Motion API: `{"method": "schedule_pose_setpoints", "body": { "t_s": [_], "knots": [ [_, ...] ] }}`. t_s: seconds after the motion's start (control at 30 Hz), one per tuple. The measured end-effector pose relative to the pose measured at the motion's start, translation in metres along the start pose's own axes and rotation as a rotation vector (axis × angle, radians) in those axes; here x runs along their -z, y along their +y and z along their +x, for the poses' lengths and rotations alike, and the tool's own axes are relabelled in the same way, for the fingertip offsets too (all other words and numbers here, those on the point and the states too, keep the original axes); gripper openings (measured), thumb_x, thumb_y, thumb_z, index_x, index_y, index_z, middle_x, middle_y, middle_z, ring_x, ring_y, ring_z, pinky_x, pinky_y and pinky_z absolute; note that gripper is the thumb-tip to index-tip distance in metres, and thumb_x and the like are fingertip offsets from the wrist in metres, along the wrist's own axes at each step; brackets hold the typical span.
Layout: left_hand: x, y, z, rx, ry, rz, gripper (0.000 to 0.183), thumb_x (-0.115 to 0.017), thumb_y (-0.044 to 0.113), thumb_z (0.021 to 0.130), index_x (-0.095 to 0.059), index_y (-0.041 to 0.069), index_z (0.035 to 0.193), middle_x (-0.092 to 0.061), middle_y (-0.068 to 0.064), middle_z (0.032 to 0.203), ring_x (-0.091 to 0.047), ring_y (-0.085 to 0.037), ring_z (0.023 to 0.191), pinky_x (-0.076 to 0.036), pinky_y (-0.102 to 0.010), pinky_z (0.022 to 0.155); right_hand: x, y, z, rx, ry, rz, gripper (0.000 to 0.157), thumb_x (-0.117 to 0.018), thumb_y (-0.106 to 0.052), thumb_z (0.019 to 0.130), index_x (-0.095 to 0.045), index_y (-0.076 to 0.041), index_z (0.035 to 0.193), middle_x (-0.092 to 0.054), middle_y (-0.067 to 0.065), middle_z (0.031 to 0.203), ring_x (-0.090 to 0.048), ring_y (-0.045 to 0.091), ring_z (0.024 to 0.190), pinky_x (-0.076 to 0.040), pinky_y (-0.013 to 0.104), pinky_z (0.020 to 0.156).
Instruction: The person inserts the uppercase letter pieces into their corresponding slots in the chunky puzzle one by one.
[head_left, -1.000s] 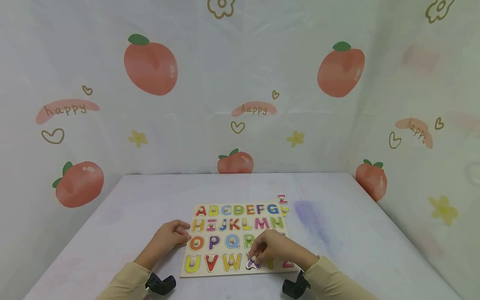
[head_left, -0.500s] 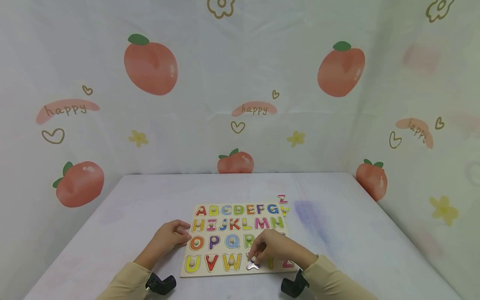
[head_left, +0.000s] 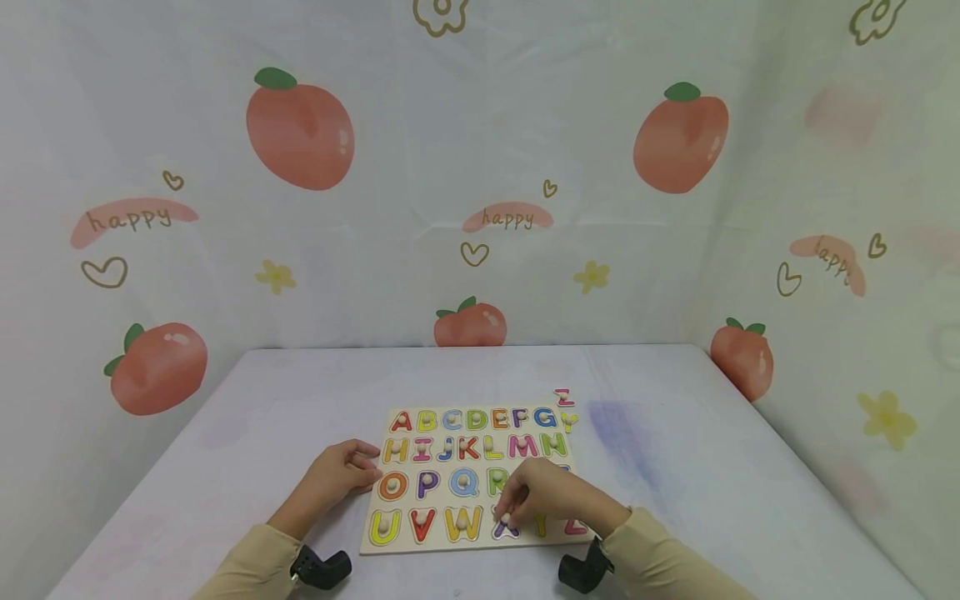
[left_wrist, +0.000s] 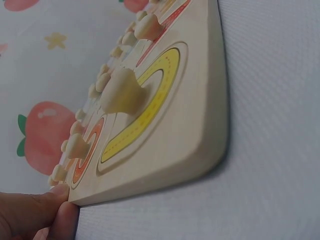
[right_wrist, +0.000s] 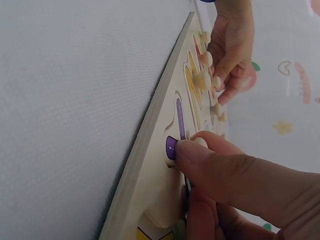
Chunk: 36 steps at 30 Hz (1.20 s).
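Observation:
A wooden alphabet puzzle board (head_left: 442, 547) lies flat on the table, its letters fitted with round knobs. My right hand (head_left: 546, 493) pinches the knob of the purple letter X piece (head_left: 506, 530) between thumb and finger, over the X place in the bottom row. Part of that piece (right_wrist: 181, 117) shows beside the thumb in the right wrist view; whether it sits fully flush, I cannot tell. At the board's left edge, my left hand (head_left: 339, 477) holds the rim with thumb and fingertips. The yellow U piece (left_wrist: 162, 80) is close by in the left wrist view.
A pink Z piece (head_left: 564, 397) and a yellow Y piece (head_left: 570, 422) lie by the board's far right corner. Printed Y and Z places are in the bottom row, partly behind my right hand. A patterned cloth (head_left: 600, 317) hangs behind the white table (head_left: 300, 383).
The X piece has shifted in tilt under my right fingers: a bright glare on it half a second ago is gone. My right wrist has moved slightly left. My left hand stays in place.

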<state>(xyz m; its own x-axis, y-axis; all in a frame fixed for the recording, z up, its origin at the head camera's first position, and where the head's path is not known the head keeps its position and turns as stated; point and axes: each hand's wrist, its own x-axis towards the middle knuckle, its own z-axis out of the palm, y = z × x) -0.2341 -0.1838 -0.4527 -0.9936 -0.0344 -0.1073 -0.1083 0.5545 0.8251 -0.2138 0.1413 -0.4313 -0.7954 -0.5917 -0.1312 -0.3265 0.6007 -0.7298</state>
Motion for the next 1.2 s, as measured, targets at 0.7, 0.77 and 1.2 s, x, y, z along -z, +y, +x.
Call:
{"method": "schedule_pose_setpoints", "body": {
  "t_s": [0.7,0.77,1.2],
  "knots": [
    [-0.001,0.000,-0.001,-0.005,0.009,0.007,0.035,-0.074,0.006,0.082,-0.061,-0.004,0.113,-0.065,-0.005,0.084,-0.059,-0.012,0.070,-0.053,-0.025,0.062,-0.001,-0.004,-0.003,-0.041,0.015,0.025,0.015,-0.082,-0.005,0.073,-0.075,-0.016,0.081,-0.064,-0.008,0.069,-0.055,0.007,0.064,-0.046,0.019,0.059],
    [-0.001,0.000,-0.001,-0.004,0.009,0.007,0.035,-0.074,0.006,0.082,-0.061,-0.004,0.113,-0.064,-0.005,0.084,-0.059,-0.012,0.070,-0.053,-0.025,0.062,0.003,-0.003,-0.005,-0.030,0.025,0.030,0.015,-0.081,-0.008,0.074,-0.075,-0.016,0.085,-0.063,-0.008,0.072,-0.056,0.008,0.066,-0.047,0.020,0.060],
    [-0.001,-0.001,0.000,0.002,0.010,0.005,0.035,-0.074,0.005,0.081,-0.061,-0.003,0.113,-0.065,-0.005,0.085,-0.059,-0.013,0.071,-0.054,-0.025,0.063,0.072,0.011,-0.028,-0.015,0.342,0.128,0.024,-0.069,-0.016,0.089,-0.067,-0.001,0.107,-0.066,0.006,0.096,-0.061,0.019,0.084,-0.053,0.029,0.076]
  ]
}}
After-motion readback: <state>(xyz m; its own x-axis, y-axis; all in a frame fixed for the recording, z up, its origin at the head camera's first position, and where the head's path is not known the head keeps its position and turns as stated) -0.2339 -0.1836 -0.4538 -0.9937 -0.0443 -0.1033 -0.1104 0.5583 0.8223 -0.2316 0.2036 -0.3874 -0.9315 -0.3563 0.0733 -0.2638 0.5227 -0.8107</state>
